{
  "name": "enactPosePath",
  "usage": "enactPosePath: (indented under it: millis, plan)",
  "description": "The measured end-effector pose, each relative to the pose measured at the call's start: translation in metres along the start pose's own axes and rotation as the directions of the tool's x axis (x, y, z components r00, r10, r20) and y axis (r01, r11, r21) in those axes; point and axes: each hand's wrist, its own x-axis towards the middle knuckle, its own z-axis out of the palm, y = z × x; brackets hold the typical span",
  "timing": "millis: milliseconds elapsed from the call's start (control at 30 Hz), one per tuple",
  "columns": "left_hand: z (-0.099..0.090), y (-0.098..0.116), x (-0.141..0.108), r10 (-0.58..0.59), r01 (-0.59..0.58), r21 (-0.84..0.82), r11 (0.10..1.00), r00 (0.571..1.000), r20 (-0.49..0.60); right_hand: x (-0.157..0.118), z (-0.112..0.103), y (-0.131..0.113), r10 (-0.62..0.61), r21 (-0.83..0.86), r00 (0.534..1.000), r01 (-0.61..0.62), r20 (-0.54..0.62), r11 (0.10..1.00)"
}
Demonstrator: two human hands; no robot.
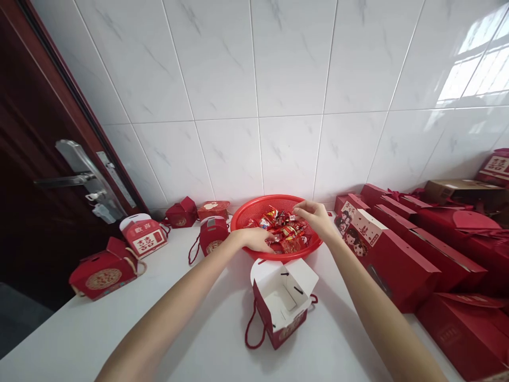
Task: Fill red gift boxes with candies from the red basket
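A red plastic basket (238,220) holds several wrapped candies (289,230) in red and gold wrappers. My left hand (256,240) reaches over its near left rim, fingers closed around a red-wrapped candy among the others, fingertips partly hidden. On the far right side, my right hand (313,215) hovers over the candies with thumb and fingers pinched together; whatever lies in the pinch is too small to make out. Between my forearms stands an open red gift box (284,305), flaps up, white inside with nothing in it, dark red cord handles hanging at its sides.
Closed red gift boxes stand left, among them a corded box (104,277) and a white-topped box (145,236). Rows of larger red boxes (397,260) crowd the right. A tiled wall (222,154) rises behind the white table (191,329); a door handle (67,180) is at left.
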Motion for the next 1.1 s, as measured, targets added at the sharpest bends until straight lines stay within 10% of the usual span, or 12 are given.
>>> enactPosePath:
  millis: [300,1100]
  plan:
    - [0.026,-0.013,0.047,-0.121,0.123,0.055,0.991,0.992,-0.024,0.007,-0.001,0.029,0.117,0.032,0.992,-0.118,0.054,0.992]
    - [0.028,-0.019,0.048,-0.08,0.061,-0.069,0.996,0.948,-0.307,0.003,0.001,0.024,0.125,0.071,0.99,-0.129,0.065,0.989]
